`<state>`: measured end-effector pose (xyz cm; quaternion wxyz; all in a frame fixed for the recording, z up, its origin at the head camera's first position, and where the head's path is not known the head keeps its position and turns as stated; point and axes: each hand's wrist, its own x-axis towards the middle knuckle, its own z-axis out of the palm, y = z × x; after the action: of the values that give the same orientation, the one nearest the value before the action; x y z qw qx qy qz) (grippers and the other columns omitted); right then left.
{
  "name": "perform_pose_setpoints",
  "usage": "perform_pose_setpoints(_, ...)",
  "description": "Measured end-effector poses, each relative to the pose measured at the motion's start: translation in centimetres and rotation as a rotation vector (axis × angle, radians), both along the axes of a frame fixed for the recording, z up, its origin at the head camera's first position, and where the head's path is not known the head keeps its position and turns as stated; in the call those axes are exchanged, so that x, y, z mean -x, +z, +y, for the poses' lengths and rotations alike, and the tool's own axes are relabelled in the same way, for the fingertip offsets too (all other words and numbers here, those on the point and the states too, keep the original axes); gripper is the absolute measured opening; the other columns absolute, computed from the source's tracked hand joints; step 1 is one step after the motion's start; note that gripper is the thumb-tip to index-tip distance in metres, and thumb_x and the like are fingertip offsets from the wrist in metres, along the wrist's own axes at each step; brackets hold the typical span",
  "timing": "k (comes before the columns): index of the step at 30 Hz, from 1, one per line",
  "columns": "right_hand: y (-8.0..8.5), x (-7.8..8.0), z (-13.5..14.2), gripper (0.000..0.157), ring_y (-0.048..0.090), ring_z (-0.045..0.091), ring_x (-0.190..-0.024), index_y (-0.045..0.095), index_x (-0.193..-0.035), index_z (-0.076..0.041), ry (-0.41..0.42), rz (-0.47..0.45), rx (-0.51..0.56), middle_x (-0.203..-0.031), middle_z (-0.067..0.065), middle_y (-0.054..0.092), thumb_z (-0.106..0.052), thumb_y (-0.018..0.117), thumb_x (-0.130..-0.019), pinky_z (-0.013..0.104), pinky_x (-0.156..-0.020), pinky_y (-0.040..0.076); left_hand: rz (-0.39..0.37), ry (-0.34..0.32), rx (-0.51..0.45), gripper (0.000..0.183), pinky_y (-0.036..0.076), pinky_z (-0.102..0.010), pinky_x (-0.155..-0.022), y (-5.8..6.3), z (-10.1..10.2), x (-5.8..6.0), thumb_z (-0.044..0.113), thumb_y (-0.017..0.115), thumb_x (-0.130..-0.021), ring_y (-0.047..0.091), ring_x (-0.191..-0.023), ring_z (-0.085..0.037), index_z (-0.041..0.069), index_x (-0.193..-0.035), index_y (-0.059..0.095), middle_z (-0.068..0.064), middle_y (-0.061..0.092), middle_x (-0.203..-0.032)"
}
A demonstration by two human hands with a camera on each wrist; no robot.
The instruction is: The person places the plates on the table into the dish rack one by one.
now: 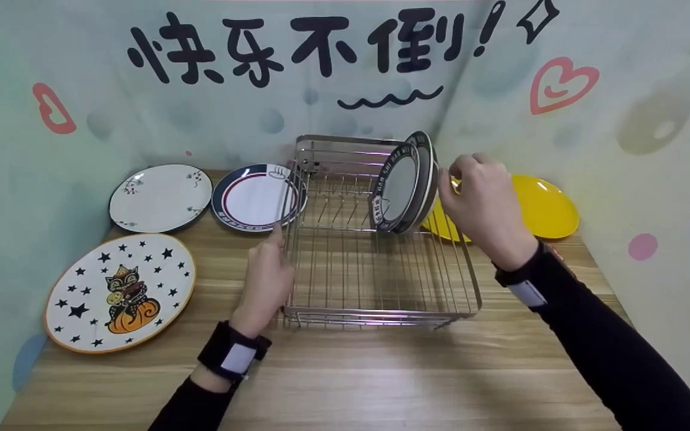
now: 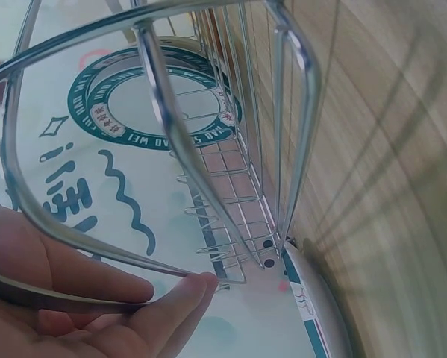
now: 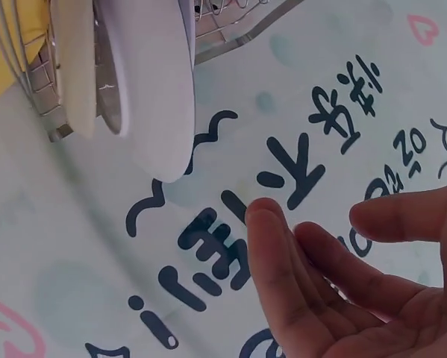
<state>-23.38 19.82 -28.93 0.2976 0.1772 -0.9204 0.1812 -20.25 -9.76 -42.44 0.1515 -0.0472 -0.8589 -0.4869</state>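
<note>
A wire dish rack [image 1: 381, 312] stands on the table. My left hand [image 1: 270, 272] is at its left side; in the left wrist view the thumb and fingers [image 2: 186, 306] pinch the metal rim. Plates with dark lettered borders [image 1: 402, 185] stand on edge in the rack's right half, leaning close together. Their pale backs [image 3: 152, 82] show in the right wrist view. Just right of them is my right hand [image 1: 483, 200], raised above the rack's right rim. Seen from the right wrist, its fingers [image 3: 272, 268] are loosely bent, apart from the plates, with nothing between them.
Left of the rack lie a floral white plate [image 1: 162, 197], a dark-rimmed plate [image 1: 255, 200] and a large plate with stars and a pumpkin [image 1: 90, 281]. Yellow plates [image 1: 545, 206] lie behind the right hand. A printed cloth backdrop [image 1: 249, 114] encloses the table.
</note>
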Motion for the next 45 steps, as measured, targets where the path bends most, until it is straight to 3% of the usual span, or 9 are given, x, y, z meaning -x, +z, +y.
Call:
perform_pose_setpoints(4,-2.0,-1.7,2.3,0.021,0.056,0.032,-0.064,0.065,-0.084,0.01,0.003,-0.032,0.058,-0.076,0.02,0.061,-0.009,0.061,-0.092,0.041,-0.059,0.049,-0.022,-0.004,-0.02,0.064,0.046,-0.028,-0.042,-0.1,0.0,0.0,-0.025,0.044,-0.078,0.04,-0.045,-0.019,-0.017,-0.141,0.032,-0.029,0.045,-0.137)
perform_pose_setpoints(13,-9.8,-3.1,6.0,0.032,0.057,0.034,-0.079,0.06,-0.111,0.016,-0.072,-0.349,0.243,-0.084,0.02,0.061,-0.012,0.053,-0.099,0.047,-0.076,0.047,-0.021,0.007,-0.006,0.064,0.047,-0.026,-0.045,-0.1,0.0,0.0,-0.025,0.047,-0.078,0.043,-0.05,-0.018,-0.017,-0.14,0.034,-0.032,0.054,-0.128)
perform_pose_setpoints(16,-11.6,-3.0,6.1,0.027,0.055,0.03,-0.071,0.063,-0.096,0.007,-0.076,-0.421,0.3,-0.077,0.014,0.059,-0.014,0.047,-0.102,0.043,-0.067,0.047,-0.024,0.008,0.001,0.062,0.048,-0.027,-0.047,0.0,-0.1,0.0,-0.024,0.046,-0.079,0.042,-0.049,-0.019,-0.016,-0.14,0.034,-0.032,0.053,-0.128)
perform_pose_setpoints(18,-12.4,-3.0,5.9,0.03,0.053,0.026,-0.063,0.059,-0.084,0.001,-0.078,-0.453,0.336,-0.071,0.01,0.056,-0.015,0.043,-0.104,0.039,-0.06,0.044,-0.028,0.008,-0.002,0.063,0.053,-0.028,-0.053,0.0,-0.1,0.1,-0.025,0.046,-0.079,0.054,-0.058,-0.024,-0.017,-0.14,0.035,-0.033,0.054,-0.127)
perform_pose_setpoints(23,-12.7,-3.0,5.7,0.034,0.053,0.022,-0.057,0.053,-0.078,-0.004,-0.095,-0.503,0.306,-0.064,0.006,0.057,-0.015,0.036,-0.106,0.036,-0.057,0.044,-0.021,0.004,-0.001,0.062,0.047,-0.023,-0.046,0.0,-0.1,0.0,-0.023,0.046,-0.079,0.049,-0.051,-0.018,-0.017,-0.14,0.036,-0.032,0.056,-0.126)
perform_pose_setpoints(25,-12.5,-3.0,5.6,0.033,0.053,0.023,-0.057,0.053,-0.081,-0.003,-0.099,-0.525,0.264,-0.064,0.006,0.057,-0.014,0.035,-0.105,0.037,-0.055,0.044,-0.018,0.009,0.006,0.062,0.038,-0.023,-0.039,0.1,-0.1,-0.1,-0.023,0.046,-0.079,0.033,-0.044,-0.012,-0.016,-0.139,0.037,-0.031,0.055,-0.128)
perform_pose_setpoints(32,-12.2,-3.2,5.2,0.028,0.054,0.028,-0.059,0.052,-0.092,0.001,-0.167,-0.543,0.153,-0.065,0.008,0.049,-0.014,0.033,-0.105,0.044,-0.05,0.048,-0.048,0.01,-0.004,0.061,0.04,-0.022,-0.039,0.2,-0.1,-0.1,-0.022,0.047,-0.081,0.033,-0.042,-0.01,-0.015,-0.14,0.037,-0.03,0.056,-0.128)
perform_pose_setpoints(40,-12.7,-3.2,5.0,0.028,0.054,0.024,-0.053,0.054,-0.097,0.005,-0.145,-0.552,0.167,-0.067,0.009,0.052,-0.011,0.033,-0.105,0.037,-0.042,0.047,-0.066,0.015,-0.011,0.061,0.039,-0.022,-0.039,0.1,-0.2,-0.3,-0.022,0.046,-0.082,0.034,-0.043,-0.011,-0.014,-0.142,0.035,-0.031,0.055,-0.128)
perform_pose_setpoints(45,-12.7,-3.0,5.1,0.029,0.053,0.025,-0.054,0.055,-0.099,0.007,-0.147,-0.541,0.171,-0.067,0.009,0.051,-0.011,0.032,-0.104,0.038,-0.043,0.047,-0.068,0.012,-0.012,0.062,0.041,-0.022,-0.042,0.1,-0.1,-0.2,-0.022,0.047,-0.082,0.037,-0.045,-0.013,-0.013,-0.142,0.035,-0.03,0.057,-0.127)
